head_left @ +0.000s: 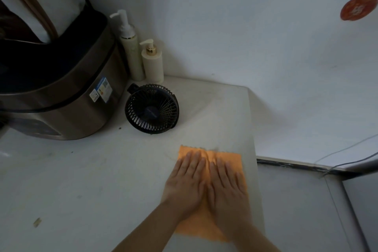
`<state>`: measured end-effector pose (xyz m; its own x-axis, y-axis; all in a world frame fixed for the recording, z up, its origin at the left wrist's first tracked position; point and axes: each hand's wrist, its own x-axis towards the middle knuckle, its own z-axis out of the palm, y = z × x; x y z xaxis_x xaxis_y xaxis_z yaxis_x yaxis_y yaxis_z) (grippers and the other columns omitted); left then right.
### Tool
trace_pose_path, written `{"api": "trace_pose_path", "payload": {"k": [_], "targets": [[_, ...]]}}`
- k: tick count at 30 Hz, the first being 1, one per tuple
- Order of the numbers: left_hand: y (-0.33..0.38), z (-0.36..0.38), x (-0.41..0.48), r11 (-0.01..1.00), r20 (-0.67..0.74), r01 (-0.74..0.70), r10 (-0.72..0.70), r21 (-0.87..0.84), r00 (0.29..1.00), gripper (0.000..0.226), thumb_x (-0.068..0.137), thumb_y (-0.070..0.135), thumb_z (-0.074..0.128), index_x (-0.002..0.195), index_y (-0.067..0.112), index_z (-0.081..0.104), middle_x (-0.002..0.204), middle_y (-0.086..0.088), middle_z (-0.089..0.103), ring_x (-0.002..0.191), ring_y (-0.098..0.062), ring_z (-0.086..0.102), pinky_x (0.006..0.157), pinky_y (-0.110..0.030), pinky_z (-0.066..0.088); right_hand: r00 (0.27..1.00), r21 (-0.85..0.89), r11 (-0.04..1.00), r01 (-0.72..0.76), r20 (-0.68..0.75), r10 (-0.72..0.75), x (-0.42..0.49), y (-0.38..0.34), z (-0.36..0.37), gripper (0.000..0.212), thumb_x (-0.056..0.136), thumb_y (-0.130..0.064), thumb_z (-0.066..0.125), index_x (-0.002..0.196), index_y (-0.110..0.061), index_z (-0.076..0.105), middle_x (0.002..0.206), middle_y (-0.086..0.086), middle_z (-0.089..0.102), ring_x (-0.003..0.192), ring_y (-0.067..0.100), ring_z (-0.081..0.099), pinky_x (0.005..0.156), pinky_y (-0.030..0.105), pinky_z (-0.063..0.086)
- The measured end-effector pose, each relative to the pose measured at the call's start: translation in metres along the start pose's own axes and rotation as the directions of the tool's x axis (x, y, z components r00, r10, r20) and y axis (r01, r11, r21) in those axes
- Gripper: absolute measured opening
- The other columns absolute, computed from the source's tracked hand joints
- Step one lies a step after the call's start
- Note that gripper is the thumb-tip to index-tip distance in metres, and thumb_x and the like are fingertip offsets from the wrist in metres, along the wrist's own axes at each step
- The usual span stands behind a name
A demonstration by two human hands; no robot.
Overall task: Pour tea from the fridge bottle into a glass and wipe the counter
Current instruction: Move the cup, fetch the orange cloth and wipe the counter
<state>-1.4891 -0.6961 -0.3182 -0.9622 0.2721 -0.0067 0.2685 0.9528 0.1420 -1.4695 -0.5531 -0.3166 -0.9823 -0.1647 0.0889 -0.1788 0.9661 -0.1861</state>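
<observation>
An orange cloth (pixel 229 158) lies flat on the white counter (pixel 92 180), close to its right edge. My left hand (pixel 187 182) and my right hand (pixel 228 186) rest side by side on top of it, palms down, fingers stretched out and pressing the cloth to the surface. The hands cover the cloth's middle; its far edge and near corner show. No bottle or glass is in view.
A black desk fan (pixel 152 108) lies on the counter just beyond the cloth. Behind it stand two cream pump bottles (pixel 152 63) in the corner. A large metallic cooker (pixel 59 98) fills the left. The counter's right edge (pixel 255 159) drops to a lower grey surface with cables.
</observation>
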Motion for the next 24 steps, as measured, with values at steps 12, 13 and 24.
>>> {"api": "trace_pose_path", "payload": {"k": [12,13,24], "targets": [[-0.04,-0.023,-0.024,0.999,0.109,0.047,-0.048,0.015,0.993,0.062,0.099,0.042,0.007,0.128,0.018,0.057,0.134,-0.003,0.057,0.128,-0.021,0.051,0.113,-0.035,0.004,0.99,0.116,0.993,0.0,0.143,-0.016,0.011,-0.034,-0.009,0.055,0.097,-0.046,0.006,0.132,-0.024,0.042,0.135,0.005,0.054,0.128,0.024,0.045,0.108,0.031,0.009],[-0.04,-0.029,-0.027,0.999,0.085,0.029,-0.031,0.019,0.996,0.057,0.098,0.043,0.015,0.124,0.019,0.061,0.131,-0.003,0.06,0.123,-0.021,0.055,0.112,-0.034,0.005,0.991,0.112,0.993,0.034,0.126,-0.048,0.009,-0.028,-0.013,0.053,0.097,-0.047,0.007,0.13,-0.025,0.041,0.132,0.005,0.057,0.124,0.025,0.051,0.107,0.031,0.014],[-0.053,-0.036,-0.099,0.966,-0.086,-0.234,0.226,-0.107,0.97,0.028,0.064,0.04,0.047,0.088,0.029,0.051,0.09,0.008,0.067,0.093,-0.009,0.045,0.082,-0.021,0.033,0.933,0.227,0.921,0.317,0.101,-0.346,-0.068,0.03,-0.046,0.031,0.062,-0.047,0.052,0.091,-0.035,0.054,0.09,-0.02,0.058,0.087,0.005,0.048,0.078,0.017,0.036]]}}
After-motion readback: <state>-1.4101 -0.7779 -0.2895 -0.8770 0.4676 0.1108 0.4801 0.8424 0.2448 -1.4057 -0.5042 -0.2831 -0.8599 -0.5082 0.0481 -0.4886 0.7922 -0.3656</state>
